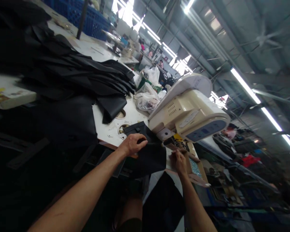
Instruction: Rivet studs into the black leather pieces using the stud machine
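One black sheet on the desk, partly over its front edge, before a cream machine.
Left hand at the sheet, fingers curled; cannot tell whether its grip is clamped on the material. Right hand just beside an open carton of small parts, fingers bent; cannot tell whether that grip holds anything. Many black pieces heaped left, plastic bags beyond.

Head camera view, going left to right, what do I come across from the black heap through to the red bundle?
Heap of smooth black sheets, bare left hand, bare right hand, open brown cardboard box, bright red cloth-like bundle.
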A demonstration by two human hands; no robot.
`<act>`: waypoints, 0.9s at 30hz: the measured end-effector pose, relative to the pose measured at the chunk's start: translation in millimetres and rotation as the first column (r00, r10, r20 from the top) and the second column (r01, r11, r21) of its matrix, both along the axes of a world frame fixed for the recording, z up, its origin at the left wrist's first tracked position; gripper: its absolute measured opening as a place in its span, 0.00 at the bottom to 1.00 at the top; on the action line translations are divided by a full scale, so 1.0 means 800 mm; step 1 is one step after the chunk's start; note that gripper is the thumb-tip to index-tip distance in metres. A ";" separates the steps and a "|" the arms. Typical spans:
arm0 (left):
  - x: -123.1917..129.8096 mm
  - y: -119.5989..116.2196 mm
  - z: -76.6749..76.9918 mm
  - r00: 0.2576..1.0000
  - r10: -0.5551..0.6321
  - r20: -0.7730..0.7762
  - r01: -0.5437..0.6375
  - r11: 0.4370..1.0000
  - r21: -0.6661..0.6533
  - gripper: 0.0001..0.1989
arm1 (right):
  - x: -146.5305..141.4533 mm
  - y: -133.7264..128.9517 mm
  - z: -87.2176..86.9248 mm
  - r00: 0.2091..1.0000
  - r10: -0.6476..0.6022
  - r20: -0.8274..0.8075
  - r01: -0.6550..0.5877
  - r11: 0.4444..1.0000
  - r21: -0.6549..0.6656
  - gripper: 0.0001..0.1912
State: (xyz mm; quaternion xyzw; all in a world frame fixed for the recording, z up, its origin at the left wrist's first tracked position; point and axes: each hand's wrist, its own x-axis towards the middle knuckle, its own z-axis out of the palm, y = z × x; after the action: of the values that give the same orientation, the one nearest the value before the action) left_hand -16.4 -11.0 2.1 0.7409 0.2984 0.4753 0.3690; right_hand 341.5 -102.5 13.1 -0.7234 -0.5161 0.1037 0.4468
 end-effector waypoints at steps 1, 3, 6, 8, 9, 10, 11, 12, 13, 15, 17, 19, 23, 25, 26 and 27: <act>0.001 -0.001 0.002 1.000 -0.005 0.004 0.005 1.000 -0.009 0.12 | 0.002 0.002 -0.008 1.000 -0.018 0.004 0.018 1.000 0.022 0.34; 0.004 -0.002 0.012 1.000 -0.020 -0.008 0.020 1.000 -0.018 0.12 | 0.001 0.006 -0.017 0.998 -0.063 -0.001 0.063 0.996 0.060 0.33; 0.019 -0.002 0.044 0.992 -0.060 -0.111 0.068 0.996 0.064 0.20 | -0.005 0.007 -0.020 0.993 -0.109 -0.034 0.112 0.988 0.111 0.33; 0.038 -0.001 0.070 0.967 -0.100 -0.235 0.126 0.987 0.098 0.22 | -0.009 0.003 -0.020 0.990 -0.131 -0.041 0.137 0.975 0.176 0.32; 0.049 -0.001 0.080 0.946 -0.127 -0.297 0.160 0.983 0.088 0.21 | -0.010 0.000 -0.020 0.989 -0.140 -0.044 0.146 0.967 0.207 0.32; 0.060 0.000 0.088 0.923 -0.158 -0.352 0.192 0.979 0.064 0.20 | -0.011 -0.002 -0.019 0.988 -0.146 -0.047 0.153 0.961 0.229 0.32; 0.070 0.002 0.093 0.898 -0.194 -0.396 0.225 0.974 0.034 0.21 | -0.013 -0.005 -0.019 0.987 -0.152 -0.049 0.159 0.957 0.241 0.31; 0.079 0.005 0.096 0.875 -0.228 -0.426 0.256 0.967 0.008 0.22 | -0.014 -0.007 -0.018 0.987 -0.156 -0.046 0.163 0.956 0.245 0.31; 0.086 0.008 0.097 0.859 -0.257 -0.443 0.282 0.959 -0.011 0.23 | -0.014 -0.008 -0.017 0.987 -0.158 -0.034 0.162 0.957 0.242 0.31; 0.097 0.014 0.096 0.840 -0.296 -0.455 0.314 0.949 -0.039 0.23 | -0.014 -0.008 -0.014 0.986 -0.167 0.004 0.162 0.959 0.233 0.30; 0.104 0.020 0.096 0.821 -0.328 -0.468 0.337 0.939 -0.066 0.23 | -0.014 -0.008 -0.010 0.984 -0.170 0.044 0.157 0.964 0.213 0.29; 0.112 0.023 0.098 0.792 -0.357 -0.496 0.361 0.928 -0.093 0.21 | -0.014 -0.008 -0.006 0.983 -0.167 0.074 0.152 0.972 0.177 0.28; 0.130 0.026 0.097 0.798 -0.385 -0.464 0.371 0.920 -0.125 0.22 | -0.017 -0.009 -0.004 0.978 -0.186 0.090 0.175 0.977 0.120 0.28; 0.137 0.026 0.094 0.823 -0.379 -0.424 0.349 0.925 -0.149 0.22 | -0.018 -0.010 -0.004 0.978 -0.188 0.095 0.177 0.978 0.111 0.29; 0.139 0.026 0.092 0.834 -0.373 -0.408 0.339 0.928 -0.154 0.22 | -0.018 -0.010 -0.004 0.977 -0.185 0.102 0.174 0.979 0.106 0.28; 0.141 0.024 0.091 0.845 -0.360 -0.396 0.325 0.933 -0.154 0.22 | -0.018 -0.011 -0.004 0.977 -0.183 0.109 0.172 0.980 0.100 0.28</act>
State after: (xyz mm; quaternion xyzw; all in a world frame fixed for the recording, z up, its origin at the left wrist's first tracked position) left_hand 96.1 8.2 74.9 0.8509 0.2524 0.2196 0.4050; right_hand 327.1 -111.1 9.8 -0.7506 -0.4789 -0.0026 0.4552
